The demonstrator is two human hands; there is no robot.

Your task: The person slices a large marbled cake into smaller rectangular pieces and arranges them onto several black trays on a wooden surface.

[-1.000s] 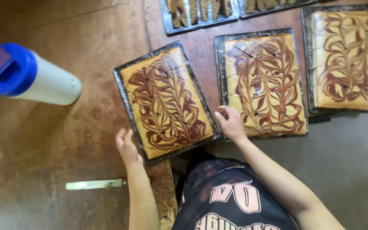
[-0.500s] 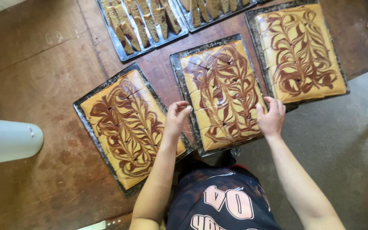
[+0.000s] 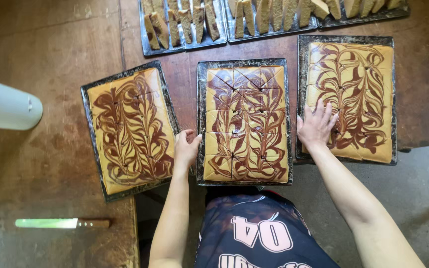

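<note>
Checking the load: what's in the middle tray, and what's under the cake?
The middle tray holds a marbled brown-and-tan slab cake, scored into pieces, filling it nearly edge to edge. The left hand touches its left rim. The tray floor under the cake is covered.

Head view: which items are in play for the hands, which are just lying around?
In hand:
- left hand on the left edge of the middle cake tray
- right hand resting on the right cake tray

Lying about:
- left cake tray
- knife
- white cylinder
- trays of sliced cake at the top
</note>
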